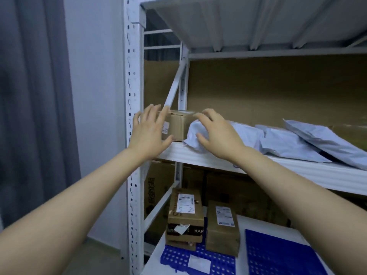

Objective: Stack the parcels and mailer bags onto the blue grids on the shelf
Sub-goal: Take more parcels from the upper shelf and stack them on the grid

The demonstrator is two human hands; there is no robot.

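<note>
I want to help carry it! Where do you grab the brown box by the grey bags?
Probably its two side walls, one hand each, coming from the front. The box sits flat near the front edge of the shelf. Its left side is free, beside the left hand; a bag leans against its right side, so the right hand should slip in above that.

The cardboard box (178, 125) is partly covered by the left hand (149, 132); its label (165, 130) is half hidden and blurred. Part of the crumpled mailer bag (193, 135) is masked by the right hand (216, 133); contact cannot be determined. The rightmost mailer bag (325, 139) is cut by the right edge. The right blue grid (278, 255) is cut by the bottom edge and overlapped by the right forearm (297, 195). Print on the lower parcel labels (186, 203) is unreadable.
</note>
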